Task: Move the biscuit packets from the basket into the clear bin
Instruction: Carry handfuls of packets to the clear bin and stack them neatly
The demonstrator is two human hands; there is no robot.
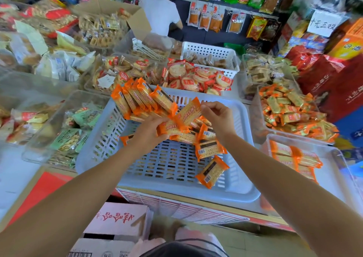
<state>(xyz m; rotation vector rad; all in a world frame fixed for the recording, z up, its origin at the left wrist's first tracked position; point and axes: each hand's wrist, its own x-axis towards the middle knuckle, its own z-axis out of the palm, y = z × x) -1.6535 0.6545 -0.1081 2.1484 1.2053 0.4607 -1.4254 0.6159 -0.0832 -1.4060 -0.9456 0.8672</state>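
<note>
The upper packet (191,111) is pinched at the right hand's (218,117) 9 o'clock. The lower packet (170,128) is clamped in the left hand's (148,133) grip, at 3 o'clock, over the basket (244,123).

Clear bin (334,159) right of basket (241,119)

Open across the near-left floor of the basket (163,164); crowded with heaped biscuit packets (137,99) along the far and right sides. Roomy in the right half of the clear bin (334,170).
</note>
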